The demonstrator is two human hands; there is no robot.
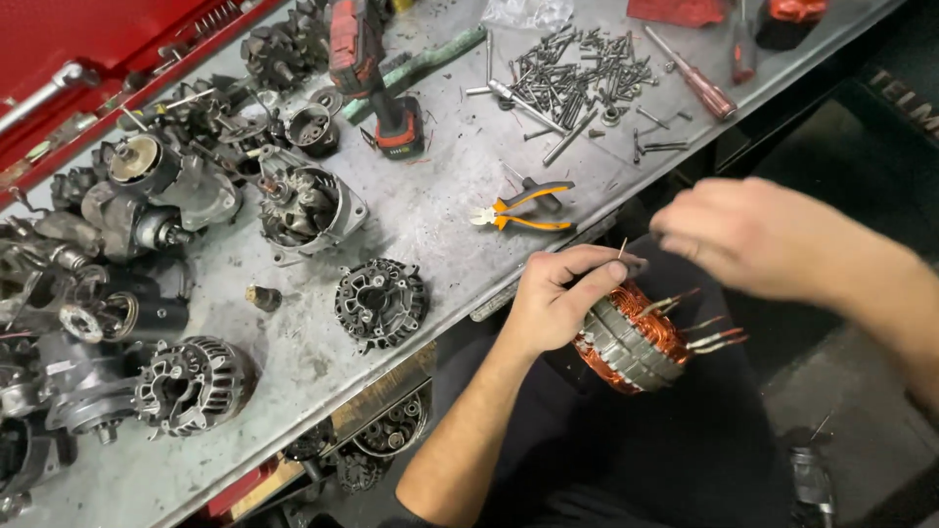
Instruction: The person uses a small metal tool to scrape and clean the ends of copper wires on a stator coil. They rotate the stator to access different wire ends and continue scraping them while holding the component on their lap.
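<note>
My left hand (559,293) grips a round stator (634,342) with copper windings and a grey laminated core, held over my lap below the bench edge. Several stiff copper leads (709,337) stick out of it to the right. My right hand (748,235) hovers just above and to the right of the stator, blurred, fingers loosely curled; I cannot tell whether it pinches anything. A thin wire end (622,247) pokes up between the two hands.
The grey metal bench (440,210) carries orange-handled pliers (523,208), a red cordless driver (377,78), a pile of bolts and screws (572,83), a red-handled screwdriver (696,80), and several alternator housings and parts (380,303) at left. A red toolbox (88,59) stands behind.
</note>
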